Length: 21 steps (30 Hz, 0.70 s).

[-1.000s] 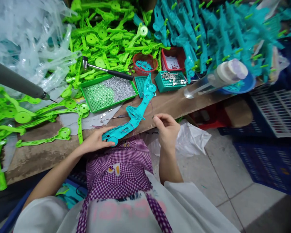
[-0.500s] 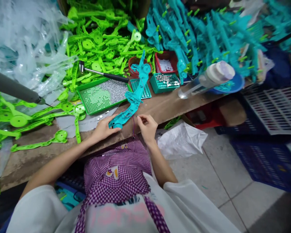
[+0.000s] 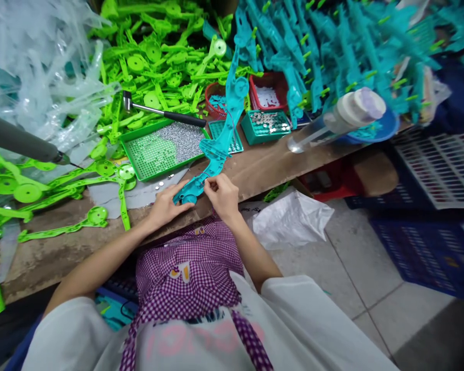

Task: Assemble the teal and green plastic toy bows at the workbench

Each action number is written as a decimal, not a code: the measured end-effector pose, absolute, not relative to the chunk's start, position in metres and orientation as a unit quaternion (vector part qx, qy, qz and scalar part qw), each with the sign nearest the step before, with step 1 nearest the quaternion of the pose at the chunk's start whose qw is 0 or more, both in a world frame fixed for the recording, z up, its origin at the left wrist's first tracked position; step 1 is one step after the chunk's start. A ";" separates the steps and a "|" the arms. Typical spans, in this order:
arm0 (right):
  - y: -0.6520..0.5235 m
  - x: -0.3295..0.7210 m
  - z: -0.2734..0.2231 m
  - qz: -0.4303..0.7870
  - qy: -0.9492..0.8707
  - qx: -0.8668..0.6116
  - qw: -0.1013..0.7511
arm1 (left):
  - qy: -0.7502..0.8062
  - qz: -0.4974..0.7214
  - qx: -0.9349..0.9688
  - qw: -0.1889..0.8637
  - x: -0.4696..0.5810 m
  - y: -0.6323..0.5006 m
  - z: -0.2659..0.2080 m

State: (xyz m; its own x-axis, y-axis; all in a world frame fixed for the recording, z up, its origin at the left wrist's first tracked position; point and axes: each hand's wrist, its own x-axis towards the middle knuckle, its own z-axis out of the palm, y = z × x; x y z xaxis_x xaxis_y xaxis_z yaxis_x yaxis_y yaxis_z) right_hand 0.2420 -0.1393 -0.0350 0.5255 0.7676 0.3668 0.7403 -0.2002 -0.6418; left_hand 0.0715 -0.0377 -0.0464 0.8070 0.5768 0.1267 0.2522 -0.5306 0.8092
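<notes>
While the left hand point(image 3: 166, 207) grips a turquoise plastic shell point(image 3: 217, 154), the right hand point(image 3: 225, 196) pinches narrowly; below both, illegible pink lettering point(image 3: 169, 344).

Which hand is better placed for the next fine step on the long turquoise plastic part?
Probably the right hand: it is pinched at the lower section of the long turquoise plastic part, while the left hand holds its near end.
</notes>
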 end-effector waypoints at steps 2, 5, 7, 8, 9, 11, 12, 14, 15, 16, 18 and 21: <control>-0.145 0.243 -0.033 0.032 -0.512 -0.757 0.403 | 0.240 0.200 0.853 0.418 0.071 -0.038 -0.047; -0.155 0.244 -0.030 0.036 -0.488 -0.743 0.456 | 0.243 0.201 0.851 0.419 0.070 -0.039 -0.048; -0.158 0.244 -0.030 0.014 -0.452 -0.741 0.496 | 0.244 0.199 0.851 0.421 0.070 -0.038 -0.049; -0.158 0.243 -0.031 -0.001 -0.445 -0.737 0.509 | 0.242 0.200 0.851 0.422 0.070 -0.038 -0.049; -0.156 0.242 -0.032 -0.017 -0.450 -0.730 0.514 | 0.241 0.202 0.850 0.422 0.070 -0.038 -0.049; -0.150 0.242 -0.037 -0.052 -0.479 -0.720 0.500 | 0.239 0.210 0.849 0.422 0.071 -0.038 -0.049; -0.147 0.242 -0.040 -0.073 -0.492 -0.720 0.484 | 0.239 0.213 0.849 0.421 0.071 -0.039 -0.049; -0.142 0.242 -0.047 -0.112 -0.503 -0.732 0.445 | 0.239 0.214 0.848 0.421 0.071 -0.039 -0.049; -0.141 0.241 -0.050 -0.126 -0.504 -0.741 0.426 | 0.239 0.213 0.849 0.421 0.071 -0.039 -0.049; -0.142 0.239 -0.053 -0.135 -0.506 -0.748 0.409 | 0.239 0.212 0.849 0.421 0.071 -0.040 -0.049; -0.148 0.234 -0.058 -0.132 -0.519 -0.756 0.377 | 0.241 0.210 0.849 0.420 0.070 -0.040 -0.049; -0.162 0.232 -0.058 -0.111 -0.544 -0.749 0.363 | 0.245 0.209 0.847 0.422 0.070 -0.039 -0.050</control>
